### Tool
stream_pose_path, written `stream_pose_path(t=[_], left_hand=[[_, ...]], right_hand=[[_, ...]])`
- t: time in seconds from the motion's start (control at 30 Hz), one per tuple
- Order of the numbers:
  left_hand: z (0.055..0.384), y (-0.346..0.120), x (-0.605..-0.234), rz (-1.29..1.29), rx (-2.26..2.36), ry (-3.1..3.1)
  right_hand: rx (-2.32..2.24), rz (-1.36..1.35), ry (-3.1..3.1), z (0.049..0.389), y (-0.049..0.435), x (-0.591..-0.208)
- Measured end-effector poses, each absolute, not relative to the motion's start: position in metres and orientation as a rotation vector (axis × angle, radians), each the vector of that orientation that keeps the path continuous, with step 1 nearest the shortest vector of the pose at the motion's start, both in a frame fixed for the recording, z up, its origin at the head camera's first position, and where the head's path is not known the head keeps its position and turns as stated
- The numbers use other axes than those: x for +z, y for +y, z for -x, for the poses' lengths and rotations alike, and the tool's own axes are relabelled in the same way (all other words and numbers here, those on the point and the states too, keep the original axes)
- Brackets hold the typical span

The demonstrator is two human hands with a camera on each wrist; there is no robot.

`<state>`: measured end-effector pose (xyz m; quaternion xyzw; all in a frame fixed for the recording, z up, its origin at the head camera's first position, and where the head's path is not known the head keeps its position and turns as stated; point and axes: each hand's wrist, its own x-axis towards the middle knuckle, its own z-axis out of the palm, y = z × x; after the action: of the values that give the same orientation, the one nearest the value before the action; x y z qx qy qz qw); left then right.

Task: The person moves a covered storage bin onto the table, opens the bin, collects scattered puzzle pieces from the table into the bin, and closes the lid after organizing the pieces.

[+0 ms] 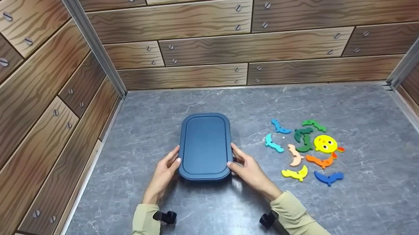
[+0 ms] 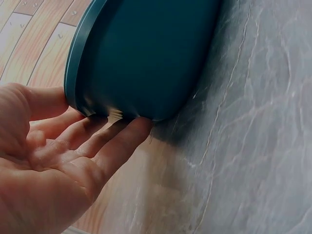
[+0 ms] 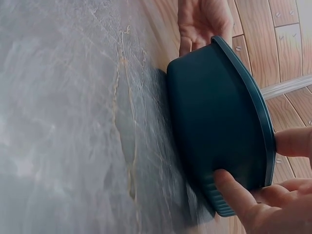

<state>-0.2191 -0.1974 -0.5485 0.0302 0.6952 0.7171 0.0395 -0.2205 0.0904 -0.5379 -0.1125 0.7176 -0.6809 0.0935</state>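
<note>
A dark blue rectangular box [image 1: 206, 146] with rounded corners and a rimmed lid stands between both hands. My left hand [image 1: 163, 174] holds its left side, thumb at the lid's rim and fingertips against the wall, as the left wrist view of the box [image 2: 141, 53] shows. From the right, my right hand [image 1: 250, 171] grips the opposite side, thumb on the lid's edge. In the right wrist view a finger of the right hand [image 3: 278, 204] presses the ribbed lower wall. Whether the box touches the table or hovers just above it, I cannot tell. Its inside is hidden.
Several colourful curved toy pieces lie on the table to the right, among them a yellow face piece [image 1: 325, 144], an orange piece [image 1: 320, 161] and a dark blue piece [image 1: 329, 177]. Wood-patterned walls [image 1: 203, 19] enclose the grey marbled table [image 1: 151, 110].
</note>
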Motion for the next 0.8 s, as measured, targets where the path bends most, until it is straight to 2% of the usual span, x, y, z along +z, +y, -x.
stream_pose_path(t=[0.8], left_hand=[[0.215,-0.182,-0.550,-0.118,2.205,2.067]], right_hand=[[-2.078,0.299,2.059,0.218,0.108,-0.539]])
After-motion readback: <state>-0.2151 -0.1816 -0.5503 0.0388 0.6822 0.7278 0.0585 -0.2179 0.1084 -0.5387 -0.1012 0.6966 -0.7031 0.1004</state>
